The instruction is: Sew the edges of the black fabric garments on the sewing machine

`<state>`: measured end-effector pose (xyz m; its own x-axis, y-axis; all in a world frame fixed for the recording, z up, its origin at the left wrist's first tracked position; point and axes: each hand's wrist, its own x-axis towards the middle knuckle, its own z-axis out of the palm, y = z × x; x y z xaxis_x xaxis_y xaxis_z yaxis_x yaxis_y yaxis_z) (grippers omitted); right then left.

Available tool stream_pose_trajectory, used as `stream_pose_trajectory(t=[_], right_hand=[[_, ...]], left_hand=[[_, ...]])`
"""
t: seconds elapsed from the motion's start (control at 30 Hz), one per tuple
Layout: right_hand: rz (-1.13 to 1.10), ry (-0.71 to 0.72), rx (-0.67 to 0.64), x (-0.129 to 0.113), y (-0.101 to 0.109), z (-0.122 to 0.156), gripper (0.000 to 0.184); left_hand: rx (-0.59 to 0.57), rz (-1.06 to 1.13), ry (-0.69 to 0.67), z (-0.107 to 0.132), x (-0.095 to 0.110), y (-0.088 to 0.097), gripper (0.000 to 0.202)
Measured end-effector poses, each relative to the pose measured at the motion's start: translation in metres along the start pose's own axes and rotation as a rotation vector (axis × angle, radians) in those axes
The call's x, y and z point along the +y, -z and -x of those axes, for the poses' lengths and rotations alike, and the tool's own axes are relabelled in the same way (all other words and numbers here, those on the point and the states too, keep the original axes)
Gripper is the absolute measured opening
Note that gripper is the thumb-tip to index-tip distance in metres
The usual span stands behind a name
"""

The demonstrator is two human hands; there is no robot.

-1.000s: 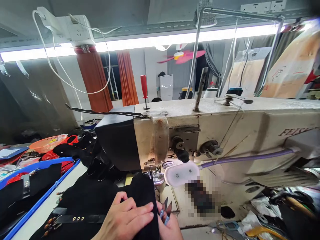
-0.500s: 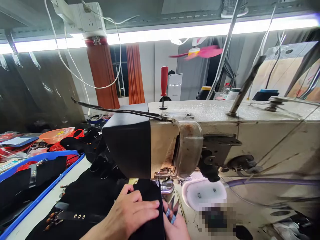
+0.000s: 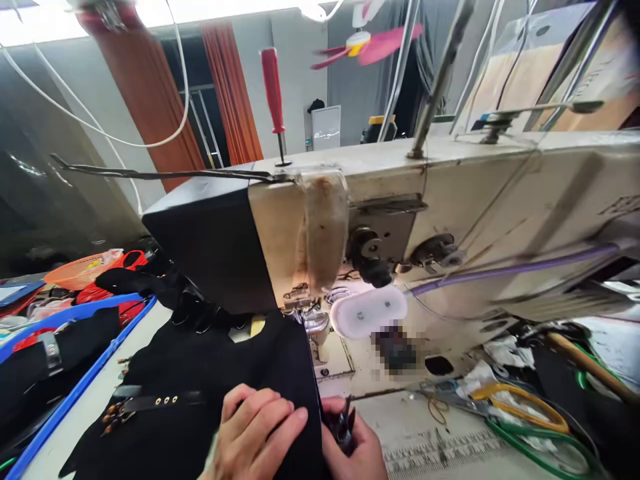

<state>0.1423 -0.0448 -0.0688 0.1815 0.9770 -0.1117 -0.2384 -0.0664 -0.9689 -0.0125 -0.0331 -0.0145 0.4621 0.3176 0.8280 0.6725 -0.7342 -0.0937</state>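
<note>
A large piece of black fabric (image 3: 235, 360) lies spread left of the needle area, its right edge running down from the presser foot (image 3: 314, 323). My left hand (image 3: 257, 433) rests on this fabric near the edge, fingers bent and close together, gripping or pressing it; what is under the fingertips is hidden. Just across the edge, my right hand (image 3: 357, 447) is closed around small thread snips (image 3: 344, 427), the dark blades pointing up. Part of that hand is tucked behind the fabric edge. On the fabric lies a black strap with metal eyelets (image 3: 166, 401) and brown beads (image 3: 114, 417).
The sewing machine (image 3: 280, 233) spans the view above my hands, with a white lamp (image 3: 370, 312) beneath its arm. A blue tray (image 3: 95, 363) holds black pieces at left. Scissors with yellow handles (image 3: 530, 400) and green handles (image 3: 550, 447) lie at right, beside a ruler scale (image 3: 450, 450).
The view has tilted down and shifted right, showing the scissors. Both hands and the fabric edge have moved toward me, away from the presser foot. My left fingers are more bent.
</note>
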Motion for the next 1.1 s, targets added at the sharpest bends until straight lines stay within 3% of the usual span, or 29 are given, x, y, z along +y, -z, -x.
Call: stream_pose_trajectory(t=[0.17, 0.57, 0.87, 1.1], right_hand=[[-0.034, -0.018, 0.106, -0.012, 0.001, 0.009, 0.039], [-0.118, -0.04, 0.088, -0.027, -0.006, 0.015, 0.051], [-0.065, 0.207, 0.007, -0.031, -0.004, 0.015, 0.033], [-0.017, 0.276, -0.024, -0.027, -0.001, 0.015, 0.04]], left_hand=[[-0.019, 0.06, 0.196, 0.005, 0.019, -0.002, 0.042], [-0.075, 0.045, 0.243, 0.003, 0.03, 0.0, 0.046], [-0.122, 0.035, 0.22, 0.005, 0.028, 0.004, 0.048], [-0.097, 0.053, 0.233, 0.005, 0.028, 0.003, 0.041]])
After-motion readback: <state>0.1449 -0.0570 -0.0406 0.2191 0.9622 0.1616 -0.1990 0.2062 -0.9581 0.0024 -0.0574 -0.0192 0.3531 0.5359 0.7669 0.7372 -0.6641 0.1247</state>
